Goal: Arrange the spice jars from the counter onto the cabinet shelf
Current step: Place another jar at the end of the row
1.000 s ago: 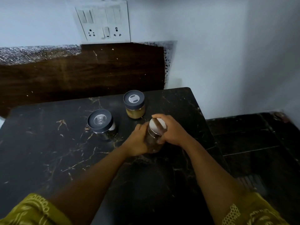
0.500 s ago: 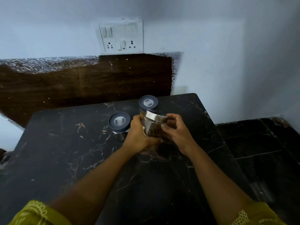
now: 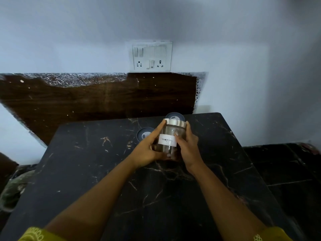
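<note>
Both hands were clamped on one glass jar [image 3: 169, 139], held upright between them above the black marble counter [image 3: 107, 180]. Left hand [image 3: 147, 150] wrapped the jar's left side, index finger stretched up to the silver lid [image 3: 175, 122], thumb under the base. Right hand [image 3: 188, 146] closed on the right side, fingertips [image 3: 176, 134] on the glass just above the label [image 3: 167, 142]. Label faced the person: white strip, handwritten, looked like "cinnamon" but the first letters were unclear. Couldn't tell whether the jar's bottom was touching the counter or lifted just clear; the hands hid it.

Relative to the grip:
- Behind the left hand's fingers, partly hidden: a second jar with a dark grey lid [image 3: 145, 133], standing on the counter.
- Directly behind the held jar's lid: a third jar, only its dark grey lid top [image 3: 174, 117] showed, near the counter's back edge.
- Farther back, beyond both: brown wood-grain backsplash panel [image 3: 97, 101] and, above it on the pale wall, a white switch-and-socket plate [image 3: 151, 57].

Yellow patterned sleeve cuffs [image 3: 36, 235] showed at the bottom corners, well back from the grip. No cabinet shelf visible from this angle.
</note>
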Demonstrator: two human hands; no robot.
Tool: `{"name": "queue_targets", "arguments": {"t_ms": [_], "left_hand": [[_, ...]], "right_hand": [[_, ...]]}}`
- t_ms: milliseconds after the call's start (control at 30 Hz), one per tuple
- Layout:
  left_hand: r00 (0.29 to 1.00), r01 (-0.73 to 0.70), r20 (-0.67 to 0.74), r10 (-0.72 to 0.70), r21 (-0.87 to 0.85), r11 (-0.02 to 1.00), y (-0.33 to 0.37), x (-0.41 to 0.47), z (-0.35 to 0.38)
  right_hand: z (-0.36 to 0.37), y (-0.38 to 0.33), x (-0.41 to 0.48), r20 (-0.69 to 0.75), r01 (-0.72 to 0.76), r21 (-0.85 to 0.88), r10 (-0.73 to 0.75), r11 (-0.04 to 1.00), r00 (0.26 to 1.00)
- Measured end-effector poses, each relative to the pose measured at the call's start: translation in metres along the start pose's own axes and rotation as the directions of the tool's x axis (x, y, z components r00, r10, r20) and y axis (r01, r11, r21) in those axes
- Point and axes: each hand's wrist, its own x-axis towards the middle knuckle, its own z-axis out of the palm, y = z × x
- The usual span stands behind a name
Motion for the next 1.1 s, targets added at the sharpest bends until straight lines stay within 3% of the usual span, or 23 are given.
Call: {"name": "queue_targets", "arguments": {"t_ms": [133,267,433,700,900,1100], "left_hand": [[0.989,-0.034,-0.141,0.043,0.063,0.997,0.005,0.000,-0.006],[0.965,-0.046,-0.243,0.100,0.220,0.974,0.011,0.000,-0.014],[0.962,-0.112,-0.201,0.183,0.317,0.942,0.027,-0.002,-0.020],[0.949,-0.207,-0.173,0.264,0.291,0.934,0.062,0.002,-0.032],[0.866,-0.301,-0.229,0.444,0.469,0.830,0.126,0.018,-0.048],[0.766,-0.403,-0.247,0.593,0.535,0.743,0.204,0.037,-0.064]], "right_hand": [[-0.002,-0.011,-0.007,0.164,0.060,-0.130,-0.038,0.990,0.986],[-0.007,-0.026,-0.009,0.302,0.080,-0.143,-0.033,0.986,0.953],[-0.010,-0.039,-0.005,0.303,0.100,-0.018,-0.090,0.995,0.949],[-0.022,-0.076,-0.006,0.285,0.244,-0.070,-0.215,0.967,0.934],[-0.033,-0.140,0.003,0.225,0.414,-0.195,-0.370,0.889,0.901],[-0.046,-0.220,0.008,0.177,0.579,-0.269,-0.552,0.769,0.815]]}}
